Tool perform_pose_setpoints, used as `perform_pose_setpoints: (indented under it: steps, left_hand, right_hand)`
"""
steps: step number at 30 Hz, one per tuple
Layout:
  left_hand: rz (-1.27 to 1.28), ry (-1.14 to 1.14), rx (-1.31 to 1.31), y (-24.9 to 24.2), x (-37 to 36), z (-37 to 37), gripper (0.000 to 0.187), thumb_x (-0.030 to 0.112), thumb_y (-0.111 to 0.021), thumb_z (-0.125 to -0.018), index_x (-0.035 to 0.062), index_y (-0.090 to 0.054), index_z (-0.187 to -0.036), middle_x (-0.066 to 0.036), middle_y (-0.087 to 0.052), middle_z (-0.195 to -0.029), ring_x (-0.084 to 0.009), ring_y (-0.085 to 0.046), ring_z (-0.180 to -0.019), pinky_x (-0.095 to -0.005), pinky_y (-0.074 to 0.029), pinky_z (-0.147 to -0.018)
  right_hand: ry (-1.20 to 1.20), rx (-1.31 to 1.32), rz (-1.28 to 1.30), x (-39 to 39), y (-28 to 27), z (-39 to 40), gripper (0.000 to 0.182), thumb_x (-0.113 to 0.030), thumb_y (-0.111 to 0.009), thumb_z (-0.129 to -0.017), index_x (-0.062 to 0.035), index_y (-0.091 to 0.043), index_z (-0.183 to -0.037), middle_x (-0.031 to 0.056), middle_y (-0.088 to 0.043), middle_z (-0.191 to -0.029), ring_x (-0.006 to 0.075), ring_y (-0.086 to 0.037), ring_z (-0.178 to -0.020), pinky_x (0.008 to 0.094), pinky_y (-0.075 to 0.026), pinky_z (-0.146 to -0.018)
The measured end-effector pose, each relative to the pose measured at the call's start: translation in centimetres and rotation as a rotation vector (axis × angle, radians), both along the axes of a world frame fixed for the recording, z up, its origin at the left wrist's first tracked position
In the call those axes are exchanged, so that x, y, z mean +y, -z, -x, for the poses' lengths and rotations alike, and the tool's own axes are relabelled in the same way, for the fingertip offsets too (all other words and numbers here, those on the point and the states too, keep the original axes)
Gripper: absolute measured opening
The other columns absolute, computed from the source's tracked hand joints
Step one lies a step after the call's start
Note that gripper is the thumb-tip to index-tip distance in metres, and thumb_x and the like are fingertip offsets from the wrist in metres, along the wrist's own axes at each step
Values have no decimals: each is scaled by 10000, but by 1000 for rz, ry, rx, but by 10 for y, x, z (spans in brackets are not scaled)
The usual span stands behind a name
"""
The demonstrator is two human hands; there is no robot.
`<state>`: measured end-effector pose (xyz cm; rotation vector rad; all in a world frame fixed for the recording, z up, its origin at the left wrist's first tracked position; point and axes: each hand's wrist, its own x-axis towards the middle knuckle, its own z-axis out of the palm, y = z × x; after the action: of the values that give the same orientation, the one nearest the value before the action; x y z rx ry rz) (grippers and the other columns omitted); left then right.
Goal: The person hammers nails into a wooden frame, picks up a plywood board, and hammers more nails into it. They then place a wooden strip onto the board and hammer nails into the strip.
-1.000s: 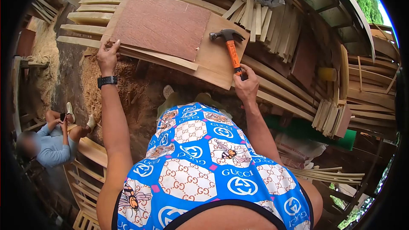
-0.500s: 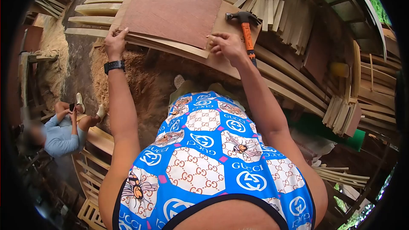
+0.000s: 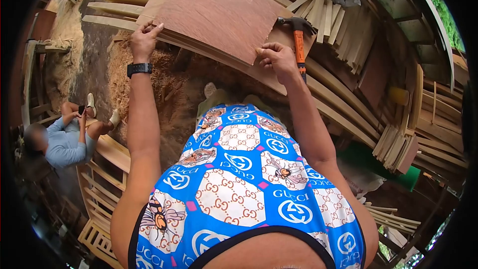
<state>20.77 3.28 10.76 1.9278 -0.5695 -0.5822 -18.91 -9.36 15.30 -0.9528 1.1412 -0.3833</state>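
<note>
A reddish-brown plywood sheet (image 3: 214, 12) lies tilted on a stack of pale curved wooden boards (image 3: 239, 65). My left hand (image 3: 144, 40) grips the sheet's near left corner, fingers on top; a black watch sits on that wrist. My right hand (image 3: 276, 60) pinches the sheet's near right corner and lifts it a little. A claw hammer with an orange handle (image 3: 298, 42) lies loose on the boards just right of my right hand.
Bundles of wooden slats (image 3: 328, 15) are piled at the back and right. Sawdust (image 3: 119, 74) covers the ground under the boards. A seated person in a grey top (image 3: 62, 137) is at the left beside a slatted wooden frame (image 3: 102, 184).
My right hand let go of the hammer, which now lies on the boards, and took the sheet's right corner. The sheet has lifted and turned slightly.
</note>
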Motion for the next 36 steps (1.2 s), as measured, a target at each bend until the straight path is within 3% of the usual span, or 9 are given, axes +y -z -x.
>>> perform_pose_setpoints:
  steps: [4,14,22,23,26,27,29,32,36]
  left_hand:
    - [-4,0,-130,6,1,-4,474,259,-890,-839,-13,-740,-1198,1,-698,-851,-80,-616,-769,-223,-478,-644]
    - [11,-86,-27,-3,9,12,435,248,-880,-853,-28,-729,-1153,14,-667,-832,-75,-586,-710,-224,-468,-616]
    - [93,-44,-16,6,13,14,445,243,-876,-868,-32,-711,-1176,23,-645,-815,-58,-550,-702,-222,-466,-623]
    - [108,-31,10,6,14,15,463,239,-879,-867,-35,-699,-1194,21,-647,-827,-57,-554,-718,-218,-467,-635]
    - [173,53,-2,4,16,18,513,215,-889,-857,-42,-667,-1241,30,-626,-837,-53,-540,-730,-209,-460,-652]
    - [173,53,-5,2,21,20,513,215,-889,-857,-42,-667,-1241,30,-626,-837,-53,-540,-730,-209,-460,-652]
    - [167,76,-32,1,24,21,558,204,-900,-845,-54,-642,-1268,45,-591,-834,-51,-511,-725,-203,-448,-658]
    - [167,46,-66,9,23,21,566,216,-901,-848,-55,-640,-1270,53,-564,-827,-49,-483,-719,-201,-433,-650]
    - [204,49,-66,21,21,20,577,226,-900,-850,-58,-636,-1277,51,-563,-830,-47,-480,-718,-201,-426,-640]
  right_hand:
    - [-35,76,52,8,1,-6,224,-120,-791,-918,6,-681,-1067,32,-692,-846,85,-638,-624,220,-500,-546]
    - [3,66,38,22,0,2,287,-166,-765,-948,38,-691,-1137,36,-697,-878,88,-642,-663,225,-506,-584]
    - [-226,287,347,56,-7,18,385,-229,-746,-929,88,-742,-1148,79,-737,-816,133,-675,-703,286,-558,-680]
    - [-175,291,498,60,17,21,438,-244,-761,-896,78,-733,-1190,97,-740,-781,144,-676,-696,309,-555,-684]
    - [-180,347,554,66,1,12,465,-249,-769,-881,80,-724,-1207,102,-734,-759,147,-672,-677,313,-544,-663]
    - [-180,344,554,69,-2,12,465,-249,-769,-881,80,-724,-1207,102,-734,-759,147,-672,-677,313,-544,-663]
    - [-212,374,526,70,-5,10,478,-168,-775,-897,127,-679,-1260,25,-699,-783,57,-603,-676,251,-489,-593]
    - [-124,280,506,76,-1,5,437,-164,-767,-887,79,-704,-1245,75,-709,-712,117,-658,-661,299,-526,-621]
    - [-60,162,326,81,-7,3,384,-126,-754,-913,89,-708,-1227,46,-707,-750,91,-657,-699,263,-515,-618]
